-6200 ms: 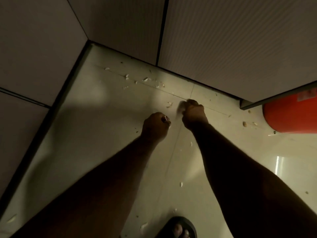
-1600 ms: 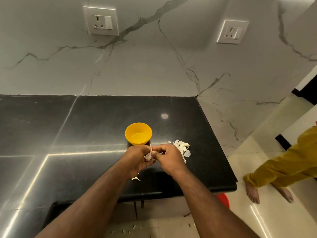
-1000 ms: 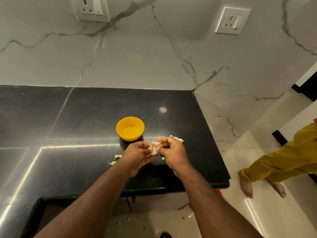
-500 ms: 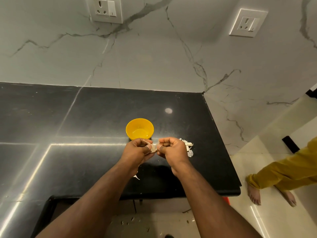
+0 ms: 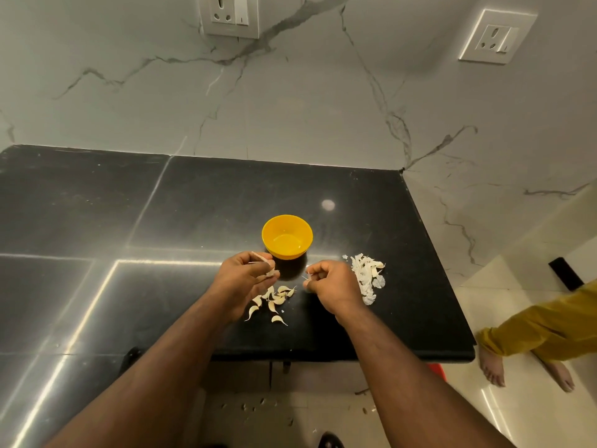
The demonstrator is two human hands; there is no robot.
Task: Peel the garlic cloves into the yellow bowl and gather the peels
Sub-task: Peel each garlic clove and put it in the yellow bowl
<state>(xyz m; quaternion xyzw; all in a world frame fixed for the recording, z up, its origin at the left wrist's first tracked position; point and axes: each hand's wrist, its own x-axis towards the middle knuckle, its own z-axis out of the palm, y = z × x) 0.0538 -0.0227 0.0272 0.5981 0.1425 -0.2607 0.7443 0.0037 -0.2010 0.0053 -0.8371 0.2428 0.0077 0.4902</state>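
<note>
We held a garlic clove (image 5: 268, 268) pinched in the curled fingers of our left hand (image 5: 245, 279), while our right hand (image 5: 332, 281), apart from the left, pinched a small scrap of peel (image 5: 307, 277). The yellow bowl (image 5: 287, 237) stood on the black counter (image 5: 97, 221) just beyond both hands. Unpeeled cloves (image 5: 273, 300) lay just under the left hand, and the peel pile (image 5: 366, 276) lay just right of the right hand.
</note>
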